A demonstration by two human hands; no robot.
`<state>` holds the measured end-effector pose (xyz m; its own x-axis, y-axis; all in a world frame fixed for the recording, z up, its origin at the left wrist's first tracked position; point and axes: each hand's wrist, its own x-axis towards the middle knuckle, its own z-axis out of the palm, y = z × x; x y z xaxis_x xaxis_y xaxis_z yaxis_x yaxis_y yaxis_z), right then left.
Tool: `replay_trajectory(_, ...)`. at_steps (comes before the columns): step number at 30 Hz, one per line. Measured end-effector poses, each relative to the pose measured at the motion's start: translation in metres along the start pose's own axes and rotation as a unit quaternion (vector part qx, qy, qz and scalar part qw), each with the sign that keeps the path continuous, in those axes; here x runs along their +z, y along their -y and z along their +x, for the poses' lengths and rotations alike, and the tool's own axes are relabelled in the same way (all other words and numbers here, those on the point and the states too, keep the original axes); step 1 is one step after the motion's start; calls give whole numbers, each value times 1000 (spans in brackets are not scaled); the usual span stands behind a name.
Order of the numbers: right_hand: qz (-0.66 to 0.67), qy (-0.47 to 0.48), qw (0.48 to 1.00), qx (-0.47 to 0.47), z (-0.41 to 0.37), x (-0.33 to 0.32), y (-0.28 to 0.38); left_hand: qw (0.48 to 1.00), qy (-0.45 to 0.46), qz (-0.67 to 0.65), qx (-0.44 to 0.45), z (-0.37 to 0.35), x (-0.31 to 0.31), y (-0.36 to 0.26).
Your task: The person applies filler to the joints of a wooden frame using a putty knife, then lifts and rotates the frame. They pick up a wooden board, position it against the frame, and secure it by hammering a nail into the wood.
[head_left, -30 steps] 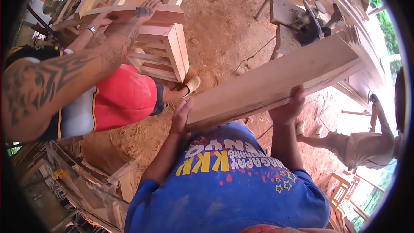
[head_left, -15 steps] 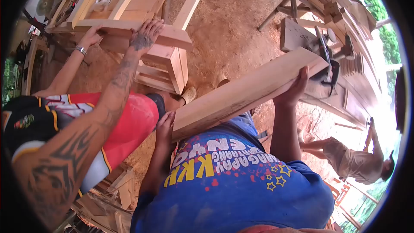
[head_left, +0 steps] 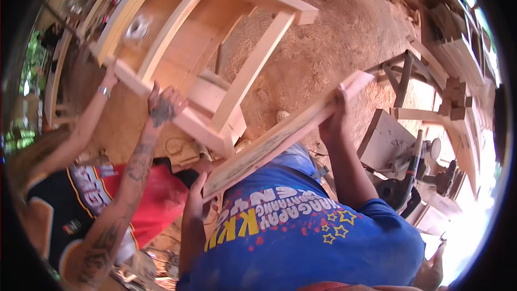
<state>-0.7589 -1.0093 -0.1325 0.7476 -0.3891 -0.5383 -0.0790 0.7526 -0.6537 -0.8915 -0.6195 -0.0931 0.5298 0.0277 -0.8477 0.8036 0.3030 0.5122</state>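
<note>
A thick wooden plank (head_left: 280,137) is held slantwise in front of my body, its right end higher in the head view and its narrow, dark-streaked side partly showing. My left hand (head_left: 198,187) grips the lower left end. Near the upper right end, my right hand (head_left: 335,118) is wrapped around the edge. Just beyond the plank's left end is a wooden frame with crossbars (head_left: 253,73). Another person's tattooed hand (head_left: 166,105) rests on the frame's near rail, and that person's other hand (head_left: 109,78) is farther left along it.
To my right stands a machine with a flat metal plate (head_left: 385,143) and a dark handle. Stacked timber (head_left: 458,99) lies beyond it. Sawdust and shavings cover the floor (head_left: 301,48). The co-worker in a red and black shirt (head_left: 156,205) is close on my left.
The plank has rolled so its broad face shows less, and its right end sits farther left. The co-worker's frame shows more fully, its near rail now slanting down rightward. My view has shifted.
</note>
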Motion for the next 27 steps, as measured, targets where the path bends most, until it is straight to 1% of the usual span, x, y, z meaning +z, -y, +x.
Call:
replay_trajectory(2,11,-2,1000,27,26,-1,3,999,-40,-2,33,-12,22,-14)
replay_trajectory(4,-1,-14,998,57,30,8,9,997,-56,10,46,-24,34,-20)
replay_trajectory(6,-9,4,998,70,44,4,5,997,-47,35,46,-33,35,-31)
replay_trajectory(8,-6,-10,997,80,46,11,9,995,-82,47,26,-40,48,-42)
replay_trajectory(9,-7,-7,998,69,46,14,13,998,-55,27,27,-36,47,-45)
replay_trajectory(12,-8,0,999,47,47,17,18,997,-41,37,48,-26,49,-59)
replay_trajectory(14,5,-2,999,49,42,13,14,998,-50,28,33,-25,39,-63)
replay_trajectory(18,15,-27,999,30,39,1,10,998,-39,23,43,-20,37,-66)
replay_trajectory(19,26,-19,999,23,38,-1,11,998,-38,25,38,-23,35,-66)
replay_trajectory(22,26,-28,998,44,36,-6,19,997,-39,52,53,-28,56,-67)
replay_trajectory(25,28,-12,999,40,34,-9,28,993,-22,90,75,-29,61,-65)
replay_trajectory(27,32,-7,999,44,34,-12,31,992,-10,93,81,-29,60,-62)
